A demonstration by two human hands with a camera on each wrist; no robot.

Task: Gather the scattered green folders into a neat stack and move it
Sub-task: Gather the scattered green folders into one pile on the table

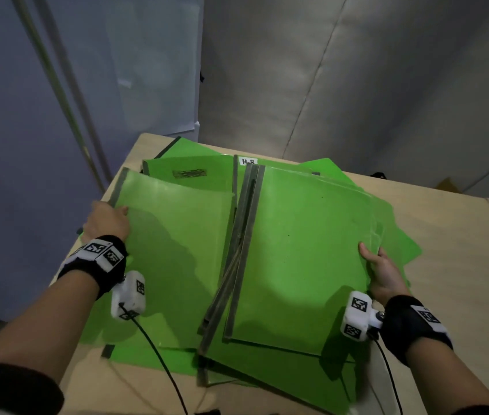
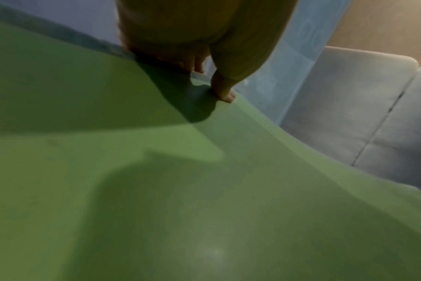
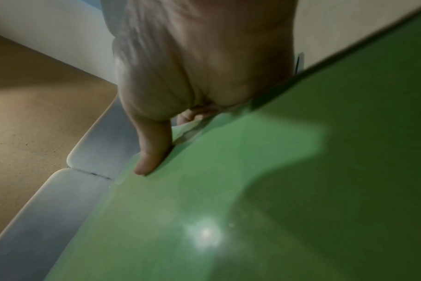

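**Both hands gripping folders on the table**

The left hand (image 1: 106, 220) pinches the left folder (image 1: 174, 259) at its spine edge, thumb on top. Loose folders (image 1: 195, 163) overlap across the table (image 1: 461, 265). The right hand (image 1: 382, 274) clamps the right folder (image 1: 306, 253) at its outer edge, thumb on top.

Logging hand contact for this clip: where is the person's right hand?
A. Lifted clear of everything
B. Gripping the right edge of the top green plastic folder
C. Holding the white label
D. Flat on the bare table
B: the right hand has its thumb on top of the top green plastic folder at its right edge, fingers underneath.
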